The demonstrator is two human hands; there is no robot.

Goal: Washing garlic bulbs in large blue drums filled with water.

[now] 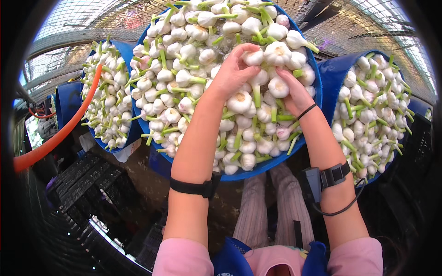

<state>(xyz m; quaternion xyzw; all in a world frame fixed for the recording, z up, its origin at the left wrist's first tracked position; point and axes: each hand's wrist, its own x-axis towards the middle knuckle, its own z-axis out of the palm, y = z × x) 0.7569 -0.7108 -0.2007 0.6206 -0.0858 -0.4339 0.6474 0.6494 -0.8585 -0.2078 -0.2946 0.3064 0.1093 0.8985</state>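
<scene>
A large blue tub (319, 81) in front of me is heaped with white garlic bulbs (239, 102) on short green stems. Water shows between the bulbs near its far middle. At the right half of the heap, my left hand (234, 69) curls its fingers and thumb around one garlic bulb (253, 57). Facing it, my right hand (296, 95) reaches in among the bulbs, thumb up. A garlic bulb (278, 87) lies against its palm; its fingertips are hidden below. Between the hands, a bigger bulb (277, 53) sits root end up.
Blue tubs full of garlic stand at the left (126, 55) and right (328, 79). An orange hose (58, 139) arcs over the left one. Black plastic crates (88, 184) are stacked at lower left. Wire mesh (362, 26) runs behind. A black device (313, 183) with a cable is strapped to my right forearm.
</scene>
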